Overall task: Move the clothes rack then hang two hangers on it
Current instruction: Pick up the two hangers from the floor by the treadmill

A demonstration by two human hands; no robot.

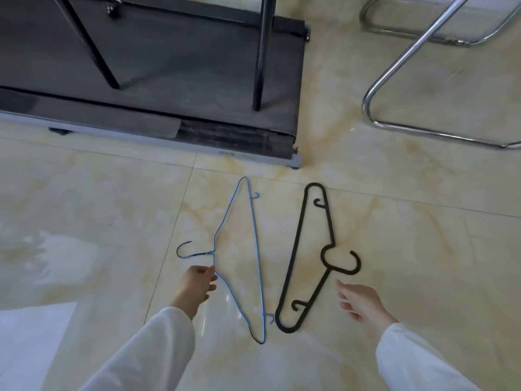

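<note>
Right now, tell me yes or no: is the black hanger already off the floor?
No, the black hanger lies flat on the tiled floor, with the open right hand beside it, not gripping it.

Glossy cream marble-patterned floor tiles (394,210) with thin grout lines. Dark treadmill (158,80) lying flat at upper left, grey frame edge along its near side. Chrome tube frame (400,63) at upper right, standing on the tiles.

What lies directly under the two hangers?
Only the glossy marble floor tiles show under the blue wire hanger and black plastic hanger; nothing seems hidden.
</note>
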